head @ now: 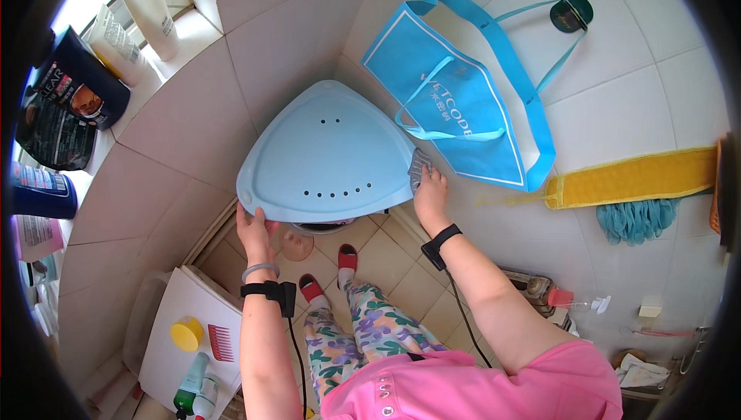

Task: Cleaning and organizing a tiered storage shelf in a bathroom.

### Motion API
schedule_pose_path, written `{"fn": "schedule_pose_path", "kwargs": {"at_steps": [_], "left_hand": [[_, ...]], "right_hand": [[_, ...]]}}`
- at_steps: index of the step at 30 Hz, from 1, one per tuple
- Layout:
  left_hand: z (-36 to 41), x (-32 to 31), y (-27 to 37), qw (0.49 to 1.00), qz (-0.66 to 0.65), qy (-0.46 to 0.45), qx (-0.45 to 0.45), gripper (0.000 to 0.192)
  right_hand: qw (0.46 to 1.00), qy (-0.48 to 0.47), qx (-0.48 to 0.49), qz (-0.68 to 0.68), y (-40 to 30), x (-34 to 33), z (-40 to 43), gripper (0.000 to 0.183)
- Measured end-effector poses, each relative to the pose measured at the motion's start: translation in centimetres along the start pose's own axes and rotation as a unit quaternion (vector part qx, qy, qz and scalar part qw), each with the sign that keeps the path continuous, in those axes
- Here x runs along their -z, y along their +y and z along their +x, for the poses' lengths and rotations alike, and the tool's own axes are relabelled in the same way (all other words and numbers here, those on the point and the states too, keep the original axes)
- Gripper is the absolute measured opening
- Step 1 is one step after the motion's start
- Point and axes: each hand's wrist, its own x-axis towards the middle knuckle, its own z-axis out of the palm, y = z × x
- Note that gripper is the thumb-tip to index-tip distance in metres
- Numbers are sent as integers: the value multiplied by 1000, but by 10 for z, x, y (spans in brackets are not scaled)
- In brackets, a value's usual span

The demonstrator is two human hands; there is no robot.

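Note:
A light blue plastic corner shelf [324,148], roughly triangular with rounded corners and small drain holes, stands out in front of me in the wall corner. My left hand [253,232] grips its lower left corner, thumb on the front edge and some fingers hidden behind. At the opposite corner, my right hand [432,191] presses a grey cloth [419,166] against the shelf's edge. Nothing lies on the shelf's upper face. Just right of it hangs a bright blue shopping bag [451,96] with ribbon handles and printed writing.
Bottles and tubes, including a dark shampoo bottle [84,81], line the window ledge at left. A white surface [168,298] below holds a red comb [220,343] and a yellow-lidded jar [186,334]. A yellow back scrubber [637,177] and teal bath puff [637,220] hang at right.

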Motion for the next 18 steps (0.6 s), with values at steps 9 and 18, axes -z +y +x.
{"fn": "schedule_pose_path", "kwargs": {"at_steps": [9,18], "left_hand": [[-1,-2,-2,1000,6,-8,-15,54],[-1,5,-2,1000,23,13,-15,53]], "right_hand": [[996,34,84,27,-57,-28,102,38],[969,8,226,101,-212,-25,98,43]]}}
